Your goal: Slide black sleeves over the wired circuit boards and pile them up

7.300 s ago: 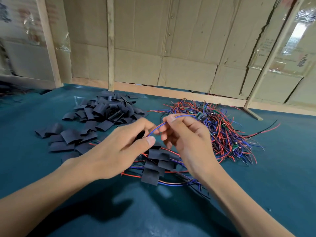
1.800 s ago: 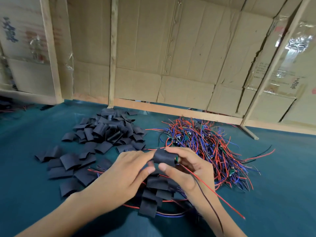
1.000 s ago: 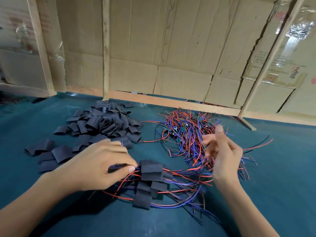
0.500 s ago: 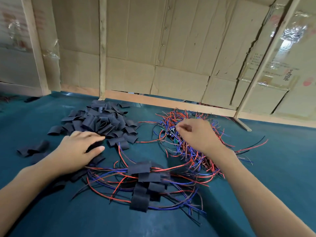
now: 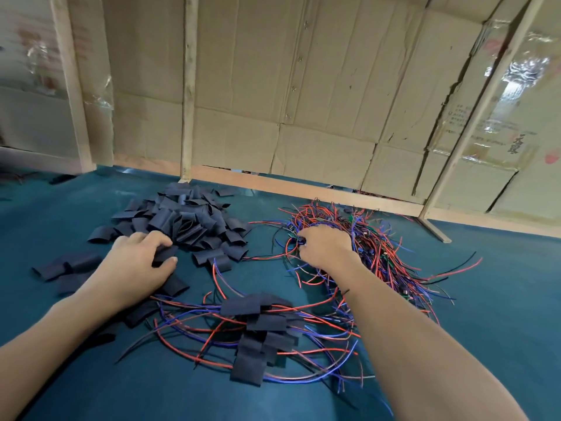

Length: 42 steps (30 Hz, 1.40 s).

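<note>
A heap of loose black sleeves (image 5: 188, 220) lies at the back left of the teal table. My left hand (image 5: 136, 265) pinches one black sleeve (image 5: 165, 253) at the heap's near edge. A tangle of red, blue and black wired circuit boards (image 5: 373, 238) lies at the back right. My right hand (image 5: 326, 247) reaches into its left side with fingers curled among the wires; what they hold is hidden. A pile of sleeved boards (image 5: 261, 332) with trailing wires lies near me in the middle.
A few stray sleeves (image 5: 65, 265) lie at the left. A cardboard wall with wooden posts (image 5: 188, 86) stands along the table's far edge. A slanted wooden brace (image 5: 437, 229) meets the table at the back right.
The sleeved board was laid on the near pile. My left hand moved to the sleeve heap and pinched a sleeve. My right hand reached into the wire tangle.
</note>
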Available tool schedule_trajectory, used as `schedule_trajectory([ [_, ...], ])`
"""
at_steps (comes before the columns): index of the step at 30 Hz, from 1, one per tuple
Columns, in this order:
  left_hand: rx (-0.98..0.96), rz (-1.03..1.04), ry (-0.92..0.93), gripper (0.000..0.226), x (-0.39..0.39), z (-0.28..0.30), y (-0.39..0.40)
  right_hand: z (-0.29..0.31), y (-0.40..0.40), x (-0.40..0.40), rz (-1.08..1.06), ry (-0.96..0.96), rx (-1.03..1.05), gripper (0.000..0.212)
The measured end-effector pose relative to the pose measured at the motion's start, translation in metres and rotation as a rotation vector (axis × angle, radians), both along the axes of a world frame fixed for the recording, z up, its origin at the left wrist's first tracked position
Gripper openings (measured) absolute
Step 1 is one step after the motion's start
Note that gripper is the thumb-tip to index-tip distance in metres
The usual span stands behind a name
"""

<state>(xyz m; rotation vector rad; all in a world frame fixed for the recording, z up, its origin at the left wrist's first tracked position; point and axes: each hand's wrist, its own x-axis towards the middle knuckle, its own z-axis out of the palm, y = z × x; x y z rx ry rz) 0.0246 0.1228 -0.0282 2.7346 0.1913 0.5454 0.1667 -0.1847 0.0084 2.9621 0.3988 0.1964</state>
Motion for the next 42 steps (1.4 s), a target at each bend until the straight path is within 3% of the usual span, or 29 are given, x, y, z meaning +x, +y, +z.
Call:
schedule_trajectory([
  [3, -0.035, 0.031, 0.034, 0.042, 0.001, -0.002, 0.001, 0.003, 0.005, 0.004, 0.041, -0.036, -0.056, 0.032],
  [5, -0.039, 0.045, 0.064, 0.046, 0.002, -0.004, 0.002, 0.002, 0.005, 0.006, 0.095, -0.069, -0.117, 0.043],
  [8, -0.024, 0.041, 0.090, 0.046, 0.003, -0.005, 0.004, -0.001, 0.005, 0.007, 0.104, 0.045, -0.209, 0.059],
  [12, -0.029, 0.015, 0.064, 0.043, 0.002, -0.006, 0.007, 0.014, 0.011, 0.006, 0.111, 0.182, -0.147, 0.051],
  [18, 0.008, 0.057, 0.077, 0.052, 0.005, -0.009, 0.007, 0.025, 0.013, 0.004, 0.153, 0.223, -0.065, 0.037],
  [23, 0.030, 0.077, 0.078, 0.053, 0.005, -0.010, 0.008, 0.028, 0.004, 0.009, 0.238, 0.016, -0.038, 0.025],
  [25, -0.007, 0.053, 0.041, 0.050, 0.001, -0.007, 0.008, 0.032, 0.002, 0.011, 0.251, -0.127, 0.164, 0.027],
  [27, -0.048, 0.031, -0.012, 0.048, -0.002, -0.005, 0.007, 0.042, 0.002, 0.010, 0.254, -0.211, 0.522, 0.026],
  [32, -0.191, 0.004, -0.102, 0.051, -0.008, -0.002, 0.006, 0.084, 0.010, -0.012, 0.200, -0.240, 1.344, 0.022],
  [36, -0.274, 0.013, -0.253, 0.044, -0.016, 0.005, 0.000, 0.107, 0.006, -0.057, 0.240, 0.024, 1.976, 0.026],
  [39, -0.203, -0.022, -0.394, 0.045, -0.026, 0.012, -0.004, 0.092, -0.004, -0.096, 0.323, 0.296, 2.171, 0.032],
  [42, -0.058, -0.109, -0.500, 0.044, -0.038, 0.025, -0.015, 0.066, -0.006, -0.121, 0.351, 0.445, 2.220, 0.045],
])
